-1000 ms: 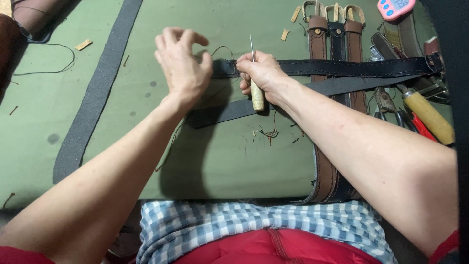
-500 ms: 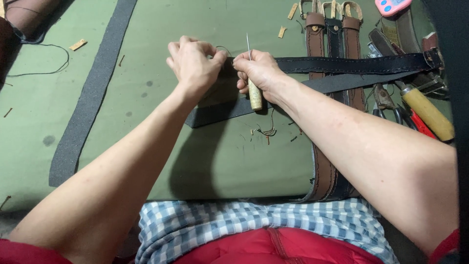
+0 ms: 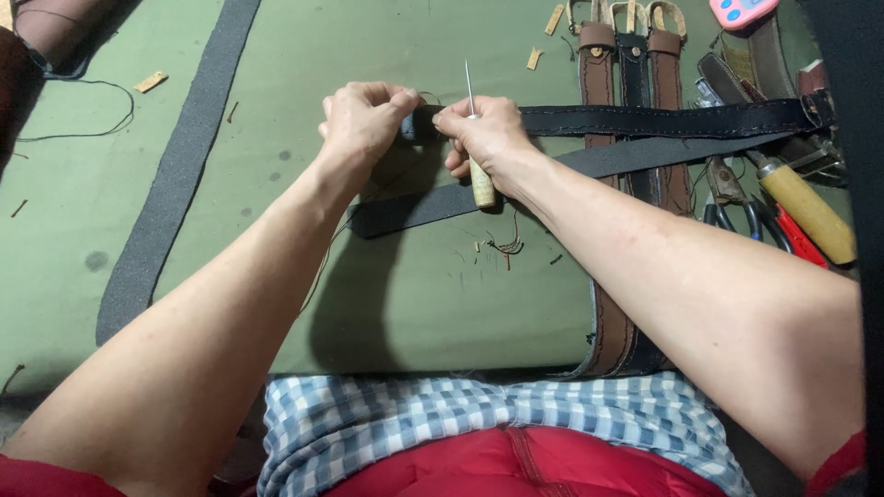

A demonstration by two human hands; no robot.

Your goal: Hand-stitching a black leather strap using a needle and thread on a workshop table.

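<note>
Green cloth table [image 3: 276,74]; both hands [image 3: 364,120] pinch a black strap [image 3: 645,120], right gripping an awl [image 3: 479,179].

Work surface covered by a green mat [image 3: 405,304], lit evenly from above — soft shadows only. A grey strip [image 3: 175,184] runs diagonally across its left part. Small tan scraps [image 3: 152,81] and thread ends lie scattered. Brown belts [image 3: 599,83] and hand tools [image 3: 801,207] crowd the right edge — partly cut off.
</note>
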